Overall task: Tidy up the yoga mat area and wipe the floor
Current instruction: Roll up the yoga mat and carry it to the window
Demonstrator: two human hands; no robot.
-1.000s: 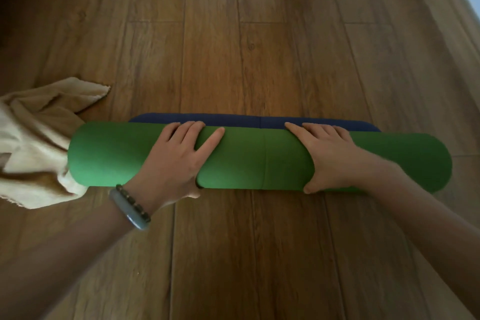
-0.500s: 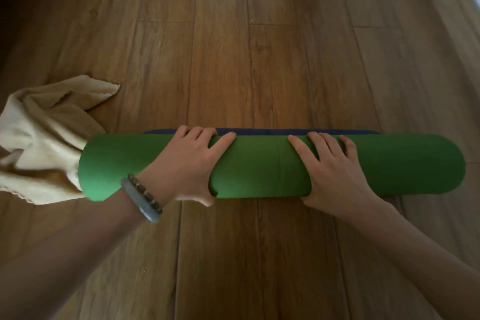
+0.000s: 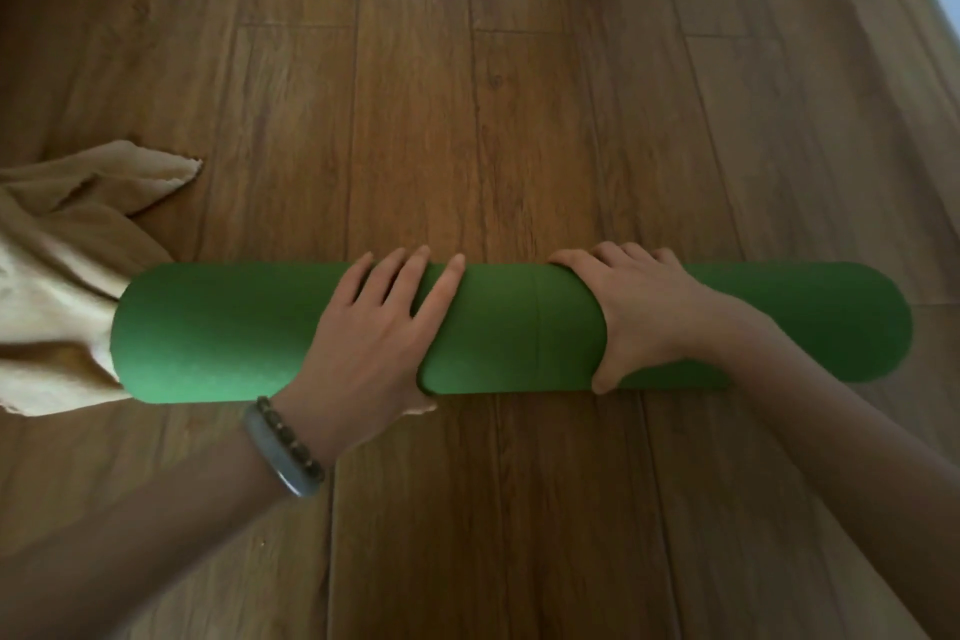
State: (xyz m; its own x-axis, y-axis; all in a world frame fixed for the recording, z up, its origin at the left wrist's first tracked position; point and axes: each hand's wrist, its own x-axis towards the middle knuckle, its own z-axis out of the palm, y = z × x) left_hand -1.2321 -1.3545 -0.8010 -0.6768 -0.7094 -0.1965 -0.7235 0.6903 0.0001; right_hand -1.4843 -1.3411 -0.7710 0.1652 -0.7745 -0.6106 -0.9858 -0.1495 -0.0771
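— Where is the yoga mat [image 3: 519,327]?
— Rolled into a green tube, lying crosswise on the wooden floor [image 3: 467,120].
— And the hands?
— Both grip it near the middle: left hand [image 3: 374,327] draped over the top, right hand [image 3: 639,312] curled round it, thumb on the near side.
— Anything else?
— A beige cloth [image 3: 57,286], crumpled on the floor's left side, touching the mat's left end.

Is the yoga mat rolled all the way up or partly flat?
Fully rolled: the mat is one green tube, with no flat strip on the floor beyond it.
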